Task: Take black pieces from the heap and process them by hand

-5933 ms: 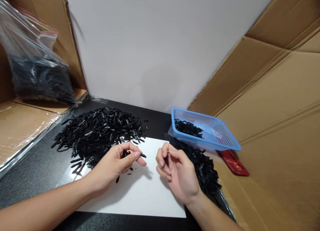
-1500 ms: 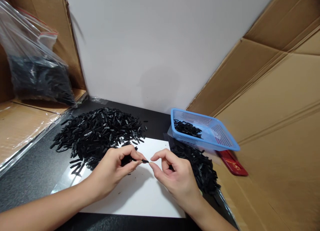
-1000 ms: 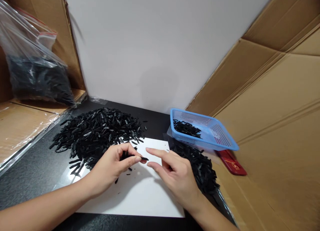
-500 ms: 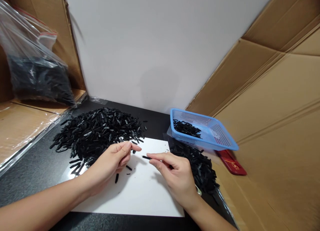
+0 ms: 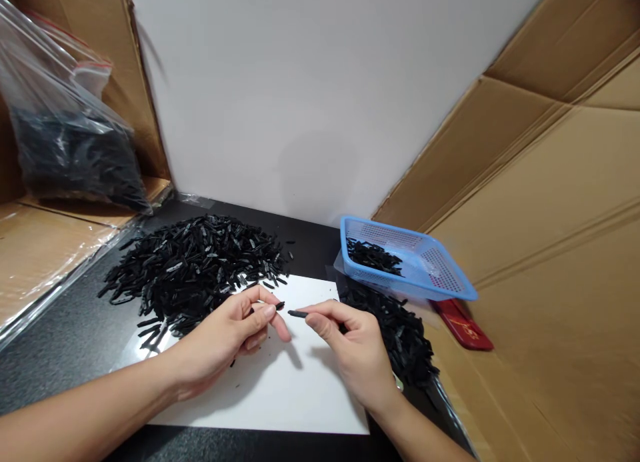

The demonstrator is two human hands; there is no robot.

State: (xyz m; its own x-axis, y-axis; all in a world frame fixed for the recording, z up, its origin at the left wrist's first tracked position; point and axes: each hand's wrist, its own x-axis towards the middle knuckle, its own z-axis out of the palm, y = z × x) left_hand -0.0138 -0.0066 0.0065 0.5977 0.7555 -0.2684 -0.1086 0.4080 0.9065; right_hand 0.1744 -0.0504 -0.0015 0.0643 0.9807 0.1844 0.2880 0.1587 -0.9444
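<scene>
Over a white sheet (image 5: 310,389), both of my hands pinch thin black pieces that look like charred wood slivers. Between thumb and fingers of my left hand (image 5: 240,325) is a short black sliver (image 5: 281,306), with another finger stretched out below it. My right hand (image 5: 357,352) grips a longer black sliver (image 5: 297,313) by its right end. The two slivers point at each other, a small gap apart. Beyond my left hand lies a large heap of black slivers (image 5: 200,255), partly on the sheet. A second heap (image 5: 405,342) lies right of my right hand.
A blue perforated basket (image 5: 415,283) at the back right holds some black slivers. Beside it lies a red flat object (image 5: 463,325). A clear zip bag (image 5: 75,149) of dark material stands at the left. Cardboard walls (image 5: 550,215) and a white panel (image 5: 310,102) enclose the dark tabletop.
A short sliver now shows in my left fingers, which have shifted slightly right and down. The sliver in my right hand shows more of its broad side.
</scene>
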